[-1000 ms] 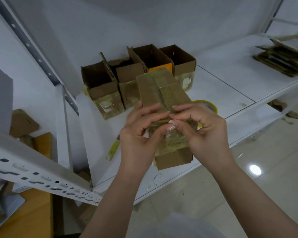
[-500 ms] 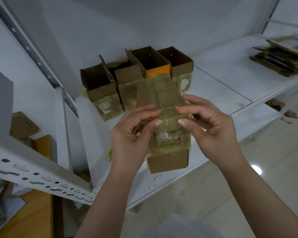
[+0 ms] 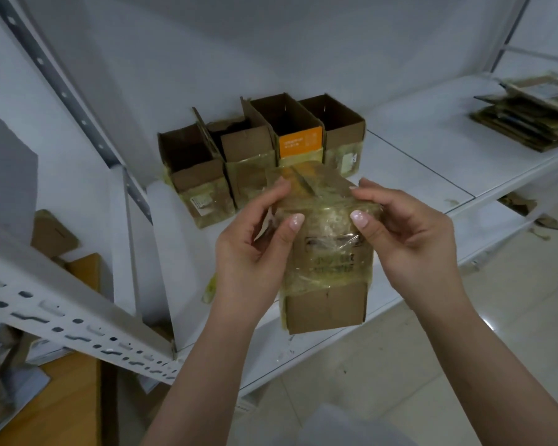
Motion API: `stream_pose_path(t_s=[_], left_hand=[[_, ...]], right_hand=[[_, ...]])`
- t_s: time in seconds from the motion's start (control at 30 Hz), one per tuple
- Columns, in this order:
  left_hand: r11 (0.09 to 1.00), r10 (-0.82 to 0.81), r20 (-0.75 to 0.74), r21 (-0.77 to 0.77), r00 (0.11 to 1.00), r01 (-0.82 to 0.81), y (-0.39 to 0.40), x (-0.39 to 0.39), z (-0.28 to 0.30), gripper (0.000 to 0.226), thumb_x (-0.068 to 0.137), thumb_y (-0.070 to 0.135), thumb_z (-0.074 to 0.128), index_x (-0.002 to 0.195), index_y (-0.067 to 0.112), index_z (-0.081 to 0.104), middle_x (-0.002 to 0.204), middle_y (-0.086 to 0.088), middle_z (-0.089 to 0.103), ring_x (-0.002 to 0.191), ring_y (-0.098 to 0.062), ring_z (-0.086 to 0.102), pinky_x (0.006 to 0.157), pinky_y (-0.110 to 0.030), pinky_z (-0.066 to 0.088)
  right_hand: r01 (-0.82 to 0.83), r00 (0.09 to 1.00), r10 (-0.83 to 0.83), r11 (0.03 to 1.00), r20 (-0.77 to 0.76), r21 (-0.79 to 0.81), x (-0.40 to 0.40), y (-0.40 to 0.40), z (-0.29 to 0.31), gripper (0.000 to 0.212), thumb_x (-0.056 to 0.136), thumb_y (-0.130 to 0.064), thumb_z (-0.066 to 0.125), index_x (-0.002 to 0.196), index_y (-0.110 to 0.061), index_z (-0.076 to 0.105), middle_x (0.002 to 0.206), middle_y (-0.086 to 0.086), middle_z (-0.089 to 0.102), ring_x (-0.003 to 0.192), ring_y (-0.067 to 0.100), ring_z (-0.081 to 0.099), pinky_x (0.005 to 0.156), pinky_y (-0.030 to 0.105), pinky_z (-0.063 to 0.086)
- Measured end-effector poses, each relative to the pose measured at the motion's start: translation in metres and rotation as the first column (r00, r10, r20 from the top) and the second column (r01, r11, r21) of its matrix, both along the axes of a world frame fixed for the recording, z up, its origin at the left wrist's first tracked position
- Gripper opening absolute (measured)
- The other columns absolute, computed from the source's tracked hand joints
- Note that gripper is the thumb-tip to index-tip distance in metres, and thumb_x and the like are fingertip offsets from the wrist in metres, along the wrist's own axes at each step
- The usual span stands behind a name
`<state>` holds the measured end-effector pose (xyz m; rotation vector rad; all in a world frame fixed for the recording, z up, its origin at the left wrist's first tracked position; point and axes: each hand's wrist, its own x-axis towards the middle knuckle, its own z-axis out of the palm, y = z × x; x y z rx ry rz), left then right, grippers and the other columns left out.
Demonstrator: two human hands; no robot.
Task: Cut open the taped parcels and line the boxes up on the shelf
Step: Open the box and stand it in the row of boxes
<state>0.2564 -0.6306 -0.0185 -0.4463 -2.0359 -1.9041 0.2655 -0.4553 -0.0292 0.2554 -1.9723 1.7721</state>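
A brown cardboard parcel [image 3: 327, 304], wrapped in yellowish clear tape, is held upright above the front edge of the white shelf [image 3: 409, 165]. My left hand [image 3: 255, 249] grips its left side, thumb pressed on the taped face. My right hand [image 3: 409, 233] grips its right side, thumb on the same face. Behind the parcel, several opened boxes [image 3: 194, 175] stand in a row against the back wall; one shows an orange panel [image 3: 300, 143].
A stack of flattened cardboard [image 3: 529, 117] lies at the shelf's far right. A perforated white shelf beam [image 3: 71, 320] crosses the lower left, with cardboard scraps [image 3: 54, 233] and a wooden surface [image 3: 62, 397] beyond it. Tiled floor [image 3: 464, 365] lies below on the right.
The parcel has tipped from lying slanted to more upright in my hands. My thumbs have spread apart across its taped face. The tape roll seen earlier behind my right hand is hidden now.
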Motion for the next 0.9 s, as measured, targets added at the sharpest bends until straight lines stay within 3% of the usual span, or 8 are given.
stream_pose_path(t_s=[0.07,0.17,0.27,0.4,0.6,0.7,0.83,0.9], left_hand=[[0.997,-0.055,-0.02,0.053,0.998,0.056,-0.003,0.0,0.003,0.045,0.093,0.029,0.054,0.132,0.007,0.057,0.124,0.006,0.066,0.118,-0.005,0.06,0.092,-0.019,0.05],[0.987,-0.092,-0.012,0.131,0.996,0.092,-0.004,-0.001,0.004,0.046,0.1,0.034,0.038,0.137,0.011,0.051,0.124,0.012,0.067,0.12,-0.006,0.059,0.095,-0.021,0.049],[0.998,-0.011,0.009,-0.064,1.0,0.011,-0.001,-0.001,0.001,0.043,0.103,0.043,0.03,0.139,0.029,0.049,0.14,0.003,0.057,0.134,-0.01,0.047,0.111,-0.039,0.039],[0.987,-0.032,0.026,-0.158,0.999,0.035,0.003,-0.002,-0.002,0.046,0.102,0.04,0.026,0.139,0.026,0.048,0.141,-0.004,0.052,0.137,-0.017,0.043,0.112,-0.045,0.036],[0.967,-0.032,-0.017,-0.252,0.999,0.026,0.009,-0.001,-0.003,0.031,0.102,0.028,0.029,0.123,0.019,0.049,0.125,0.015,0.046,0.122,0.008,0.043,0.097,-0.013,0.035],[0.967,-0.033,-0.031,-0.255,0.999,0.024,0.009,-0.001,-0.004,0.031,0.102,0.027,0.028,0.124,0.018,0.048,0.125,0.018,0.046,0.118,0.012,0.043,0.093,-0.007,0.033],[0.963,-0.073,0.016,-0.26,0.997,0.075,0.009,0.0,-0.002,0.031,0.101,0.035,0.032,0.126,0.023,0.045,0.131,0.014,0.045,0.125,-0.001,0.046,0.099,-0.027,0.044],[0.955,-0.019,0.002,-0.297,1.0,0.019,0.01,0.0,-0.002,0.028,0.1,0.034,0.034,0.123,0.024,0.046,0.127,0.014,0.048,0.118,-0.008,0.052,0.095,-0.036,0.049]], right_hand=[[0.013,1.0,-0.013,0.997,0.004,-0.08,0.001,0.004,0.003,0.022,0.086,-0.008,0.067,0.104,-0.021,0.069,0.104,-0.008,0.074,0.096,0.004,0.068,0.084,0.025,0.056],[-0.006,1.0,0.008,0.987,0.014,-0.159,0.0,0.009,0.007,0.018,0.086,-0.01,0.069,0.101,-0.02,0.071,0.095,-0.008,0.075,0.088,0.008,0.07,0.075,0.022,0.055],[-0.024,0.999,0.028,0.986,0.022,-0.165,0.001,0.006,0.006,0.018,0.085,-0.01,0.067,0.1,-0.02,0.072,0.092,-0.007,0.075,0.086,0.01,0.07,0.073,0.022,0.055],[-0.016,0.999,0.02,0.989,0.028,-0.145,0.002,0.005,0.007,0.019,0.085,-0.01,0.067,0.098,-0.023,0.072,0.093,-0.009,0.076,0.086,0.009,0.07,0.073,0.021,0.055],[-0.007,1.0,0.009,0.996,0.015,-0.094,0.005,0.005,0.012,0.022,0.086,-0.003,0.069,0.096,-0.022,0.071,0.09,-0.012,0.075,0.082,0.006,0.07,0.072,0.017,0.054],[-0.003,1.0,0.006,0.995,0.026,-0.095,0.004,0.005,0.013,0.023,0.086,0.0,0.068,0.096,-0.021,0.071,0.089,-0.013,0.075,0.081,0.005,0.07,0.07,0.016,0.053],[0.004,0.999,-0.001,0.996,0.043,-0.092,0.004,0.005,0.014,0.022,0.085,-0.003,0.071,0.095,-0.023,0.072,0.09,-0.01,0.075,0.08,0.009,0.07,0.072,0.018,0.054],[0.015,0.999,-0.011,0.996,0.051,-0.092,0.004,0.002,0.013,0.02,0.082,-0.009,0.073,0.095,-0.025,0.072,0.092,-0.009,0.075,0.079,0.011,0.07,0.073,0.02,0.054]])
